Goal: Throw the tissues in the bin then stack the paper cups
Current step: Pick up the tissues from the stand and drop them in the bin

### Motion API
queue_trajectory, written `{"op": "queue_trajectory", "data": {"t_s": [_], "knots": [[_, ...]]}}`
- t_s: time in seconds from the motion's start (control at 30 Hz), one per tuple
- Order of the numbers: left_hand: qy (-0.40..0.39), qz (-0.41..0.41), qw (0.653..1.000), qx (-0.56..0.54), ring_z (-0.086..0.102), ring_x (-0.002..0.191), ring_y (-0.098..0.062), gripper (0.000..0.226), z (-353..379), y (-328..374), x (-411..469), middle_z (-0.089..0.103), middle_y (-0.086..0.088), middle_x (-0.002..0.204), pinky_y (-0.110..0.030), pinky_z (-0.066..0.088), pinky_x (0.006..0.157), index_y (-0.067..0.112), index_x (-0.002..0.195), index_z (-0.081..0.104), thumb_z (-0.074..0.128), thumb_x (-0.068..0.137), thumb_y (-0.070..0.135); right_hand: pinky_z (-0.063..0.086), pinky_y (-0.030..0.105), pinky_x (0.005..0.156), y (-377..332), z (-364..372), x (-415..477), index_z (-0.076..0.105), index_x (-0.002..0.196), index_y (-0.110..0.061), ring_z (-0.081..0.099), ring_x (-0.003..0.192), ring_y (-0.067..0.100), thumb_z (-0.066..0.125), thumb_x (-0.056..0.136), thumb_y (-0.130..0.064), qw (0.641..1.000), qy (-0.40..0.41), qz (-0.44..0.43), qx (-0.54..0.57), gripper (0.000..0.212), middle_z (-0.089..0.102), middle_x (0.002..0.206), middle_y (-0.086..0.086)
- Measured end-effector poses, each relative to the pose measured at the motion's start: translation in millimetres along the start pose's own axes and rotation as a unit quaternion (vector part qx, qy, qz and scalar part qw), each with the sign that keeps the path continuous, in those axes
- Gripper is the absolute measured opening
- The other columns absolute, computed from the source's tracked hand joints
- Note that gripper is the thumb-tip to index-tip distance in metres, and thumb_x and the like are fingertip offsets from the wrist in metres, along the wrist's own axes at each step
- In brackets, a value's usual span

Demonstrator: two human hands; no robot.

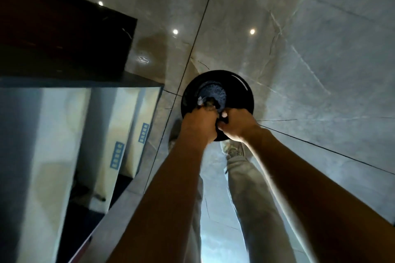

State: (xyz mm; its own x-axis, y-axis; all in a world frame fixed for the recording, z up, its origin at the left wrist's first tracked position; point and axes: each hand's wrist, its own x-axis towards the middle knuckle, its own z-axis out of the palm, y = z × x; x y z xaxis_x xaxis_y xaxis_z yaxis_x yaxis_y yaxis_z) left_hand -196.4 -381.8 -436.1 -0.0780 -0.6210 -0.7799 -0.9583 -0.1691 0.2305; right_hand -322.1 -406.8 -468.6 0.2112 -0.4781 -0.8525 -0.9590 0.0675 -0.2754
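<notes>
A round black bin (245, 92) stands on the floor straight below me, its inner opening lined with a dark bag. Both my hands are at its near rim, close together. My left hand (198, 124) reaches over the opening with its fingers closed on a small white piece of tissue (201, 99). My right hand (237, 124) is pinched shut beside it, with another white scrap of tissue (224, 115) showing at the fingertips. No paper cups are in view.
A dark table top (64, 34) fills the upper left, with a glossy side panel (64, 145) below it that mirrors cardboard boxes. The floor (310, 49) is shiny grey tile. My legs and shoes stand just behind the bin.
</notes>
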Motion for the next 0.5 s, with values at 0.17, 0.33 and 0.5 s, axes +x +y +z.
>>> {"op": "queue_trajectory", "data": {"t_s": [0.17,0.33,0.5], "knots": [[0.039,-0.021,0.999,-0.023,0.062,0.104,-0.035,0.031,-31,21,-95,0.064,-0.014,0.112,-0.043,0.051,0.089,0.015,0.119,0.058,0.058,0.089,0.022,0.050,0.039,0.094,-16,-44,-102,0.059,0.123,-0.013,0.058,0.115,0.035,0.059,0.087,-0.041,0.998,-0.048,-0.023,-0.034,0.046,0.063,0.124,0.018],[0.110,-0.058,0.986,-0.115,0.066,0.095,-0.028,0.018,-43,56,-201,0.070,-0.011,0.100,-0.036,0.050,0.085,0.014,0.102,0.065,0.057,0.091,0.026,0.049,0.042,0.097,-19,-71,-220,0.058,0.127,-0.021,0.058,0.115,0.033,0.055,0.087,-0.052,0.989,-0.075,-0.046,-0.116,0.051,0.061,0.129,0.012],[0.097,-0.072,0.981,-0.155,0.065,0.094,-0.026,0.027,-49,81,-291,0.068,-0.007,0.105,-0.038,0.054,0.080,0.022,0.110,0.060,0.052,0.089,0.038,0.049,0.042,0.095,-8,-86,-324,0.051,0.132,-0.023,0.059,0.112,0.033,0.060,0.085,-0.050,0.990,-0.067,-0.056,-0.107,0.055,0.061,0.127,0.013]]}}
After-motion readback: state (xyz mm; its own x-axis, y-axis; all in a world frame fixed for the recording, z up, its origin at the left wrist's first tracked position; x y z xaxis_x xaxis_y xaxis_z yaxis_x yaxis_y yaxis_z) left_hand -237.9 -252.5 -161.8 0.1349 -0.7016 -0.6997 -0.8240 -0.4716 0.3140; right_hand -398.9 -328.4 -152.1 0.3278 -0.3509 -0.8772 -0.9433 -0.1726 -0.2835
